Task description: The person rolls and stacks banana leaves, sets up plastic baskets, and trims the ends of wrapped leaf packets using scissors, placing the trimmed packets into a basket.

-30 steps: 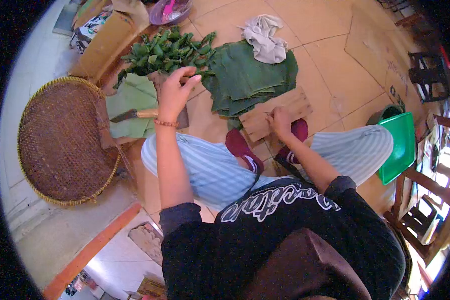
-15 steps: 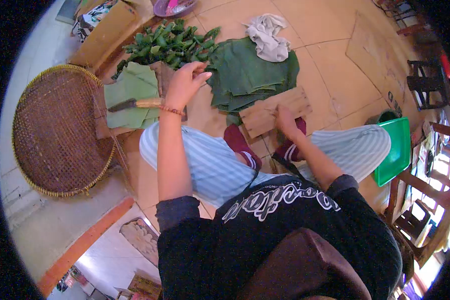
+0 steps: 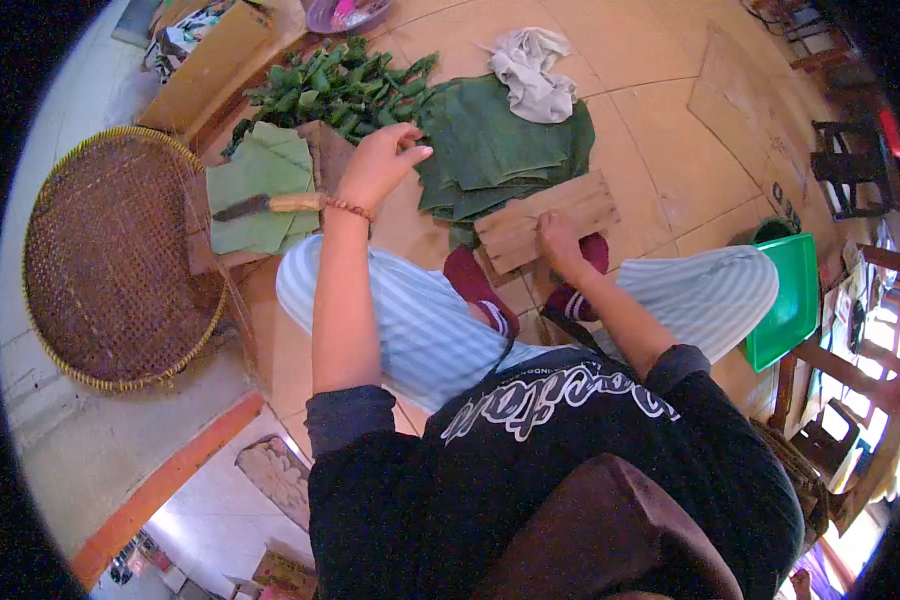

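My left hand (image 3: 382, 162) is raised between the heap of small green leaf pieces (image 3: 320, 85) and the stack of dark green cut leaves (image 3: 510, 135). Its fingers curl loosely, the thumb stands apart, and I see nothing held. On the flat wooden board (image 3: 595, 200), in front of my feet, my right hand (image 3: 558, 243) rests with its fingers closed; what they hold, if anything, is hidden. A knife (image 3: 270, 205) with a pale handle lies across light green leaf sheets (image 3: 260, 160) left of my left wrist.
A round woven tray (image 3: 120, 270) stands at the left. A crumpled grey cloth (image 3: 535, 75) covers part of the leaf stack. Farther back are a cardboard box (image 3: 205, 75) and a purple basin (image 3: 355, 20). The green plastic tray (image 3: 785, 305) sits beside my right knee.
My right hand has shifted slightly left along the wooden board, its fingers now more closed. My left hand stays nearly in place, moving slightly right.
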A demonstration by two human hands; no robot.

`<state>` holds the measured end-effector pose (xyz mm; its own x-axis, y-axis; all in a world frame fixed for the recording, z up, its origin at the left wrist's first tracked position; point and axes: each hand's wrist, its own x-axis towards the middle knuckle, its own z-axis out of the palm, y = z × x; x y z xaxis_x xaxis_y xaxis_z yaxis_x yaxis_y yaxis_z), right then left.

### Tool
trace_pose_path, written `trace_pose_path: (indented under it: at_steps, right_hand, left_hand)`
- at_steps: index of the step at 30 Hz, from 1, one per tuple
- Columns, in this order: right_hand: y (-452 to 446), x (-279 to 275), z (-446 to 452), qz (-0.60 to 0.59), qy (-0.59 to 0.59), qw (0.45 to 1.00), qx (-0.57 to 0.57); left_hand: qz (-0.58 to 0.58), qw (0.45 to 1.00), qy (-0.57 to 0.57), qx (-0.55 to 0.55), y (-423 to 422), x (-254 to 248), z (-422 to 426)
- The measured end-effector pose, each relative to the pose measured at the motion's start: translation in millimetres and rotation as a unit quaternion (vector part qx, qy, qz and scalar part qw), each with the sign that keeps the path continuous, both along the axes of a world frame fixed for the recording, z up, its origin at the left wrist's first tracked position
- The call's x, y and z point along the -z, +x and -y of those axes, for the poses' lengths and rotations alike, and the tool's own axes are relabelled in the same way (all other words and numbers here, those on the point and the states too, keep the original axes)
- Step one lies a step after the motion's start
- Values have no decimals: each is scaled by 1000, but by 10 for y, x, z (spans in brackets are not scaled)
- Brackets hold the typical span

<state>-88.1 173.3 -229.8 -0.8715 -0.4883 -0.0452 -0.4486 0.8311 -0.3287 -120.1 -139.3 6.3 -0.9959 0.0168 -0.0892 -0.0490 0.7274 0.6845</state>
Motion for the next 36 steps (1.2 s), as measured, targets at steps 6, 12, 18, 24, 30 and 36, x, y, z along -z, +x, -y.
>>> trace_pose_path:
  at_steps: [6, 12, 18, 24, 30, 36]
  right_hand:
    - [-44, -210, -33, 94, -76, 991, 57]
    - [-218, -40, 7, 119, -196, 971, 62]
    - [-170, -104, 183, 50, -156, 986, -23]
    - [-240, 538, 150, -61, -19, 998, -5]
    - [-535, 126, -198, -81, -120, 988, 49]
    - [-1250, -1625, -941, 169, -115, 972, 114]
  left_hand:
    - [7, 1000, -5, 4, 34, -15, -7]
    - [13, 1000, -9, 5, 12, 64, -6]
    - [24, 1000, -8, 10, -6, 74, -24]
    - [21, 999, -10, 32, -86, 209, -33]
    - [14, 998, -8, 55, -131, 95, -158]
    - [20, 998, 23, 48, -61, -213, -322]
